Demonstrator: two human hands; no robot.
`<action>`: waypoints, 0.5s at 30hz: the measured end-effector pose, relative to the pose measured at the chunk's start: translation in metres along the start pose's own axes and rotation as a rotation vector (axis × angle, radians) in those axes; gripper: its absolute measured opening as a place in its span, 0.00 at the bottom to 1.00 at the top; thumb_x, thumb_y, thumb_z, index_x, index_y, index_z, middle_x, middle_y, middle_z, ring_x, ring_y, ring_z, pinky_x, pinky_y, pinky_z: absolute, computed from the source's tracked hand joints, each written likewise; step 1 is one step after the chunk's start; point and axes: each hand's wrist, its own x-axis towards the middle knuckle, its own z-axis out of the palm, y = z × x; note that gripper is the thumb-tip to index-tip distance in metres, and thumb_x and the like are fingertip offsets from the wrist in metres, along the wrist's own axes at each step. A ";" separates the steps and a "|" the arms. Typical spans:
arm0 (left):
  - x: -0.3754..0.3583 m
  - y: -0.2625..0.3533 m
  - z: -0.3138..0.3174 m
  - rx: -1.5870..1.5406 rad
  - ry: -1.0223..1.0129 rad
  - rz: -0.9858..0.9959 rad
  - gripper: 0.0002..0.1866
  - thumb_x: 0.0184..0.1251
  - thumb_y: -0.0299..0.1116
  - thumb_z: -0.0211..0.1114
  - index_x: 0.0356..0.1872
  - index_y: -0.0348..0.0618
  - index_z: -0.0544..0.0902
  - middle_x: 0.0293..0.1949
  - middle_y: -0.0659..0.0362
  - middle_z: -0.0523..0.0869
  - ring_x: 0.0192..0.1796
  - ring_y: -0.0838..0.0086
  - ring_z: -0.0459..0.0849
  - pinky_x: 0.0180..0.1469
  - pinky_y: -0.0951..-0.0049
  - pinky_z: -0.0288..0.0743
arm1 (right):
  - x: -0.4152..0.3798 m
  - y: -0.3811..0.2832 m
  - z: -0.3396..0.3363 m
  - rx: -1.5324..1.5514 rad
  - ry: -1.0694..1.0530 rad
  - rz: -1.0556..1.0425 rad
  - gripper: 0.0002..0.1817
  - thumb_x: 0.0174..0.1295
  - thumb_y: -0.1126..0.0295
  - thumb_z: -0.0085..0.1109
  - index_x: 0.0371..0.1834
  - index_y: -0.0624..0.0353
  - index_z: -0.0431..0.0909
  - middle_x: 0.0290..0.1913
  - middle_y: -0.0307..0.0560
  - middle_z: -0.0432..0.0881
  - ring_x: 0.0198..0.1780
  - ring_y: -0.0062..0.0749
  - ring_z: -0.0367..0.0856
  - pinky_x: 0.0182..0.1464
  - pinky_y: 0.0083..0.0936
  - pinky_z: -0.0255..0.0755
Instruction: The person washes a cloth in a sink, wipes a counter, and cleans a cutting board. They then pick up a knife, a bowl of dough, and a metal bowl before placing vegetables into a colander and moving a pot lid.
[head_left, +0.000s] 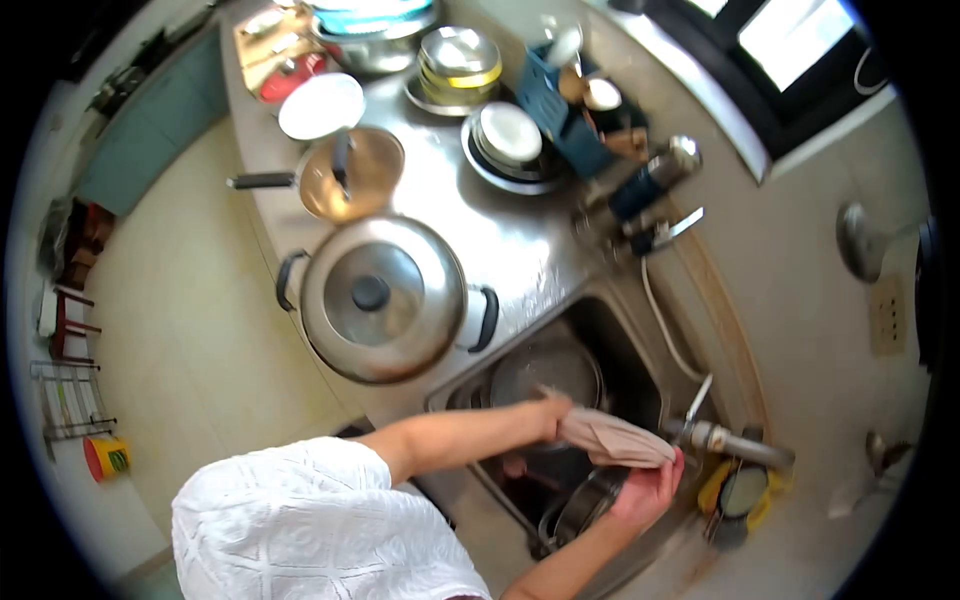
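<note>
Pinkish cloth [615, 438] located above the sink [642, 385], spanning the gap between the two hands, near the metal tap [715, 438]. Left hand [553, 415]: closed around one end, the cloth bunched at the fist. Right hand [648, 495]: fingers curled on the other end, palm partly turned up; exact finger contact blurred. Step in hand, by judgement: the cloth is being worked between both hands — wrung or stretched, cannot tell which. A next move calls for firm hold at each end and clearance from the tap.

Containers: sink holds a round pan [545, 375] and, below the right hand, a metal pot [585, 508]; any water in them not discernible. Large pot [385, 345] on the counter is lidded — contents not readable through the glass. Copper-coloured pan [375, 185] just beyond it, a dark handle across its middle. Blue caddy [540, 88] holds utensils. Steel basin [375, 52] holds something blue, partly cut off by the frame.
</note>
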 end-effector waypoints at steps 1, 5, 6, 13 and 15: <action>-0.058 0.003 0.038 0.072 0.042 -0.030 0.12 0.62 0.35 0.46 0.33 0.43 0.77 0.35 0.57 0.81 0.38 0.67 0.79 0.42 0.61 0.73 | 0.013 0.009 -0.008 0.061 -0.085 0.002 0.16 0.55 0.74 0.46 0.48 0.63 0.66 0.46 0.49 0.71 0.47 0.35 0.70 0.50 0.32 0.64; -0.074 0.000 0.045 0.139 -0.259 -0.171 0.12 0.62 0.36 0.46 0.36 0.46 0.78 0.36 0.58 0.81 0.40 0.68 0.79 0.45 0.63 0.71 | 0.041 0.081 -0.058 -0.203 -0.006 -0.015 0.25 0.54 0.75 0.48 0.58 0.60 0.57 0.54 0.48 0.64 0.54 0.36 0.63 0.55 0.33 0.57; -0.077 -0.002 0.043 0.102 -0.505 -0.190 0.12 0.63 0.37 0.46 0.37 0.46 0.78 0.37 0.58 0.81 0.41 0.69 0.79 0.48 0.65 0.70 | 0.038 0.099 -0.055 -0.218 0.098 0.045 0.23 0.54 0.75 0.49 0.55 0.62 0.59 0.53 0.48 0.65 0.54 0.35 0.64 0.55 0.31 0.58; -0.124 -0.012 0.064 0.193 -0.548 -0.159 0.17 0.58 0.44 0.52 0.44 0.47 0.74 0.47 0.61 0.76 0.49 0.72 0.72 0.52 0.65 0.64 | 0.033 0.206 -0.107 -0.391 -0.047 0.086 0.22 0.55 0.61 0.48 0.51 0.61 0.64 0.47 0.50 0.70 0.46 0.39 0.70 0.51 0.32 0.62; -0.166 -0.010 0.081 0.228 -0.544 -0.180 0.26 0.51 0.60 0.51 0.46 0.55 0.73 0.50 0.64 0.73 0.53 0.73 0.69 0.51 0.62 0.62 | 0.028 0.177 -0.081 -0.103 0.125 0.312 0.23 0.54 0.60 0.51 0.50 0.61 0.64 0.46 0.50 0.69 0.45 0.40 0.71 0.49 0.34 0.65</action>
